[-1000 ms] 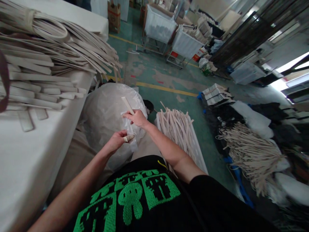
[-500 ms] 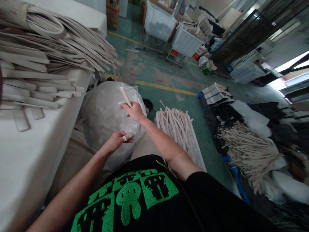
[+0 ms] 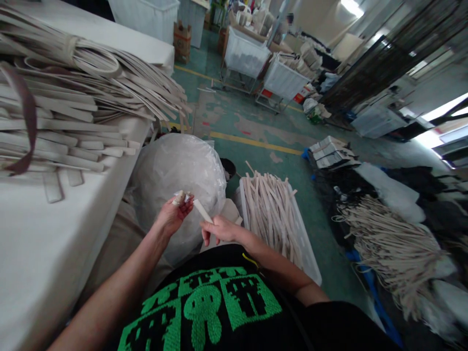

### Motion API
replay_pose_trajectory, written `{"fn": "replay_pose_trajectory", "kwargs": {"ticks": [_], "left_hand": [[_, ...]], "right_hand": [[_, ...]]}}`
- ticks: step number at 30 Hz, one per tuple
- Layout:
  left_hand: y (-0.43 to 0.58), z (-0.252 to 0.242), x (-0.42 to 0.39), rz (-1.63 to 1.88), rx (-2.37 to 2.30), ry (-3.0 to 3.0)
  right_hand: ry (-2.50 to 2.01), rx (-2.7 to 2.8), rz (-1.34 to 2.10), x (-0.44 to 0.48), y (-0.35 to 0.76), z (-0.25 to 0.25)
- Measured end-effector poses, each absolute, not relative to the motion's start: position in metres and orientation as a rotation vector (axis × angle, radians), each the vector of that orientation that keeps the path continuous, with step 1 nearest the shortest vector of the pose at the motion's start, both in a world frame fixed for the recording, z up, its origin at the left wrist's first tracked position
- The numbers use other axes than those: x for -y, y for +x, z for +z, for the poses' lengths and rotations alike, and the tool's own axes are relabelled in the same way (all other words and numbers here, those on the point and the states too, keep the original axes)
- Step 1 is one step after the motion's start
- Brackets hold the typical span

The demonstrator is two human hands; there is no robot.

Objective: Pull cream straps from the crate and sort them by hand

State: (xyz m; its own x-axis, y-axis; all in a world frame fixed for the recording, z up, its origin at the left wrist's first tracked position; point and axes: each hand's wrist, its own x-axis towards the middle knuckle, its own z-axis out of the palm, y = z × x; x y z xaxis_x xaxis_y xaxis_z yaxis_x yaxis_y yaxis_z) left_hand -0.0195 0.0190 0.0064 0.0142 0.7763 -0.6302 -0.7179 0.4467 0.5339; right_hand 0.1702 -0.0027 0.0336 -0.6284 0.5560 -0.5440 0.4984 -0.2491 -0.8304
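Observation:
My right hand [image 3: 223, 229] is closed around a flat beige strap [image 3: 203, 211], whose pale end points up and left toward my other hand. My left hand [image 3: 174, 214] is turned partly palm up, its fingers curled at a small white piece [image 3: 188, 196] too blurred to name. A cream wrap covers one of its digits. Beneath both hands bulges a big clear plastic bag [image 3: 175, 165], with its contents hard to make out. A white plastic bin [image 3: 310, 265] full of loose beige straps [image 3: 268, 204] stands right of my right hand.
On the left, a pale-covered table [image 3: 32, 243] bears bundled straps [image 3: 95, 58] and a dark brown strip [image 3: 27, 112]. More straps [image 3: 391, 243] lie heaped at right. White wheeled carts [image 3: 246, 51] and a cardboard box [image 3: 182, 41] stand farther back.
My right hand has come down toward my body with the strap, from over the bag. My left hand has turned its palm upward. The view has shifted slightly.

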Motion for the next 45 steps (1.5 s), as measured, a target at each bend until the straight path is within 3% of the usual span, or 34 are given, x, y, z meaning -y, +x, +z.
{"fn": "replay_pose_trajectory", "kwargs": {"ticks": [8,15,17,21,26,32,38,45], "left_hand": [[-0.015,0.004,-0.014,1.131,-1.000,0.115],[-0.009,-0.002,-0.009,1.055,-0.974,0.288],[-0.012,0.001,-0.009,1.111,-0.990,0.255],[-0.019,0.019,-0.011,1.254,-1.011,0.053],[0.009,0.050,0.002,1.180,-0.862,0.018],[0.022,0.075,0.008,1.220,-0.748,0.060],[0.031,0.091,0.020,1.247,-0.630,0.165],[0.023,0.101,0.021,1.346,-0.656,0.227]], "right_hand": [[-1.403,1.785,2.144,-0.005,0.160,0.009],[-1.361,1.651,2.354,-0.013,0.151,0.022],[-1.318,1.682,2.241,-0.013,0.159,0.038],[-1.311,1.761,1.694,-0.003,0.189,0.079],[-1.416,1.917,1.220,0.002,0.188,0.103],[-1.332,1.977,1.150,0.006,0.198,0.129],[-1.300,2.025,0.866,0.007,0.203,0.151],[-1.213,1.971,0.955,0.014,0.219,0.165]]}}
